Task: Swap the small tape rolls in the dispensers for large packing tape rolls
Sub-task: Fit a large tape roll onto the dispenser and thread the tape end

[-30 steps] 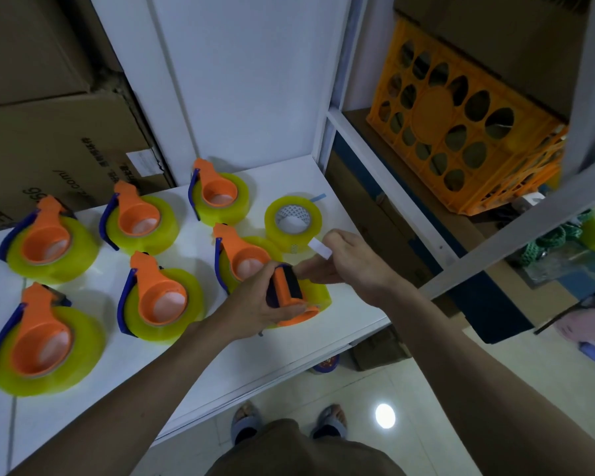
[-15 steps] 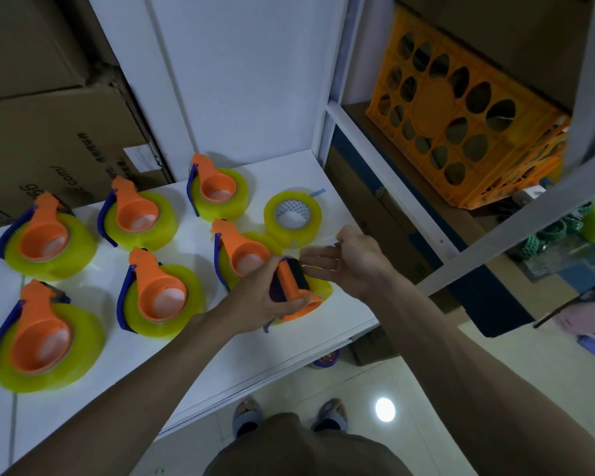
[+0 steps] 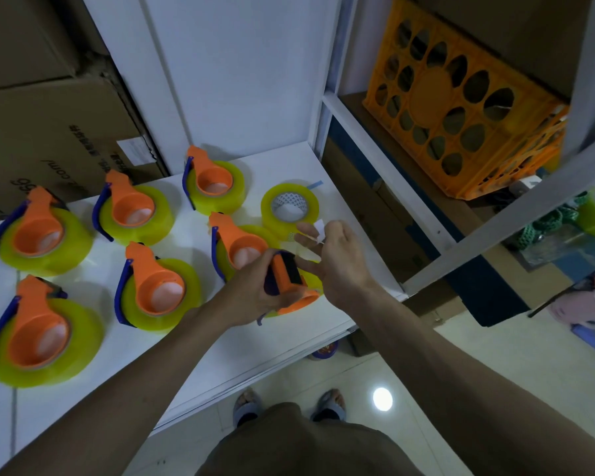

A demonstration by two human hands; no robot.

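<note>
1. The left hand comes in from 7 o'clock, forearm stretched across the white table; its fingers are curled round the orange dispenser, gripping it just above the table's near edge, handle tilted up and away.
2. That dispenser carries a yellow tape roll, seen only as a sliver under the hand, at 5 o'clock from the table's middle.
3. The right hand enters from 5 o'clock, wrist bent inward; thumb and forefinger pinch a small white tab, the other fingers spread loosely; a clear strip of tape seems to run from the tab down to the dispenser, though it is faint.
4. A bare roll lies flat at 12 o'clock from the hands, close to the right fingertips; whether they touch I cannot tell.
5. Six loaded dispensers sit on the table from 9 to 11 o'clock of the hands; the nearest is just beside the left hand.
6. An orange crate stands on a shelf at 1 o'clock; cardboard boxes are stacked at 10 o'clock.
</note>
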